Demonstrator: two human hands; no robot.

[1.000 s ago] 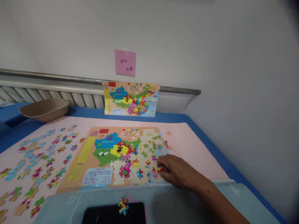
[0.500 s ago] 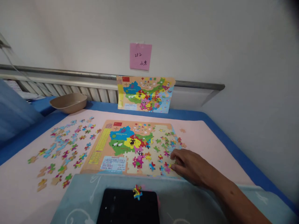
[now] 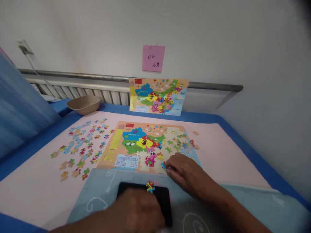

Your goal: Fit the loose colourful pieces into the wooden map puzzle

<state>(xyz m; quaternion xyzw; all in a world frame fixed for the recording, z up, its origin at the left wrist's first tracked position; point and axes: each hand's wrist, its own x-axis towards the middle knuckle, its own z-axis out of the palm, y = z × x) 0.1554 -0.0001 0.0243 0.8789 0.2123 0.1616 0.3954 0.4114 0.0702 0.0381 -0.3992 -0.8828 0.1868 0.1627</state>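
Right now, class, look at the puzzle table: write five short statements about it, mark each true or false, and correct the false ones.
1. The right hand rests on the near right part of the puzzle board. True.
2. The bowl stands right of the board. False: it is at the far left, near the radiator.
3. Loose pieces lie spread on the pink mat left of the board. True.
4. The reference map lies flat on the mat. False: it leans upright against the wall below the pink note.
5. The left hand holds the bowl. False: it is blurred, low in the view by the black tablet, where one piece sits.
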